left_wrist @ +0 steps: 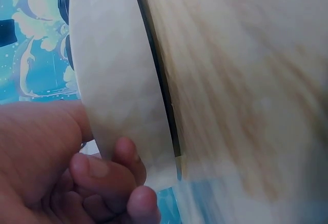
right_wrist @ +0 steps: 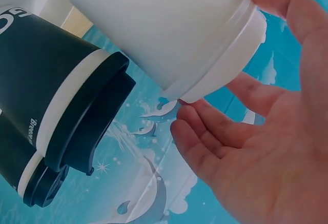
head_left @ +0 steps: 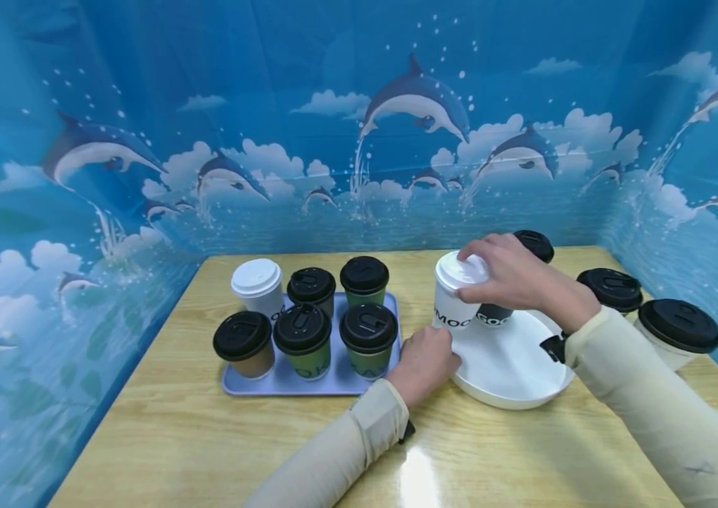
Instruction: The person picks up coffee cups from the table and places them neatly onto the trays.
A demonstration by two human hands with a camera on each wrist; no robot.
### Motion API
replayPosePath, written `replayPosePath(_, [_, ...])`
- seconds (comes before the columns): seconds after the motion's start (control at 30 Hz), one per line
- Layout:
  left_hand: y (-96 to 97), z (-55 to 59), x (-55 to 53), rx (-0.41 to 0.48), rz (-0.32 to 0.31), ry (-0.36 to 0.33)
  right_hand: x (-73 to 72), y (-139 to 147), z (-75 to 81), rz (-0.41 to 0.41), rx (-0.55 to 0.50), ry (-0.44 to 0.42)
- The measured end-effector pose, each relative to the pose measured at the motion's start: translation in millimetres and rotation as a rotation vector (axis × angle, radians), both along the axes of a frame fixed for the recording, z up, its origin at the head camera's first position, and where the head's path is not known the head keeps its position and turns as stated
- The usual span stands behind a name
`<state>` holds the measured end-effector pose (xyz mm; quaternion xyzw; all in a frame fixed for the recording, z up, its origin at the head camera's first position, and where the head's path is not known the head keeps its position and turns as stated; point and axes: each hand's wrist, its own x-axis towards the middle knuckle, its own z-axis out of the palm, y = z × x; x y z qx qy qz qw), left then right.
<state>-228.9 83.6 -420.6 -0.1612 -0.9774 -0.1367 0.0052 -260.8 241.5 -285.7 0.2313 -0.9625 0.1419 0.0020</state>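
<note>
My right hand (head_left: 511, 271) grips a white paper cup (head_left: 454, 307) by its white lid, thumb and fingers around the lid's edge. The cup is at the left side of a round white tray (head_left: 505, 370); whether its base touches the tray cannot be told. In the right wrist view, the fingers of the right hand (right_wrist: 266, 147) hold the lid of the white cup (right_wrist: 169, 34). Close beside it is a dark cup (right_wrist: 61, 75) with a black lid. My left hand (head_left: 425, 360) pinches the tray's left rim, and the left wrist view shows fingers curled against the tray wall (left_wrist: 118, 75).
On the left, a lilac rectangular tray (head_left: 333, 386) bears several lidded cups, one with a white lid (head_left: 257, 276). Behind my right hand shows a black lid (head_left: 533, 245). Two black-lidded cups stand at the right, the nearer one white (head_left: 660, 346). A dolphin-print curtain (head_left: 308, 141) encloses the table.
</note>
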Motion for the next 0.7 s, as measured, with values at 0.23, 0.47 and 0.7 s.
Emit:
replayPosePath(0.23, [-1.2, 0.3, -0.1, 0.001, -0.008, 0.009, 1.0, 0.9, -5.5, 0.039, -0.004, -0.026])
replayPosePath(0.47, [-0.5, 0.7, -0.7, -0.017, -0.013, 0.012, 0.4, 2.1, -10.9, 0.049, 0.012, -0.033])
replayPosePath(0.7, [-0.6, 0.8, -0.4, -0.011, -0.015, 0.012, 3.5, 1.7, -16.3, 0.038, 0.011, -0.04])
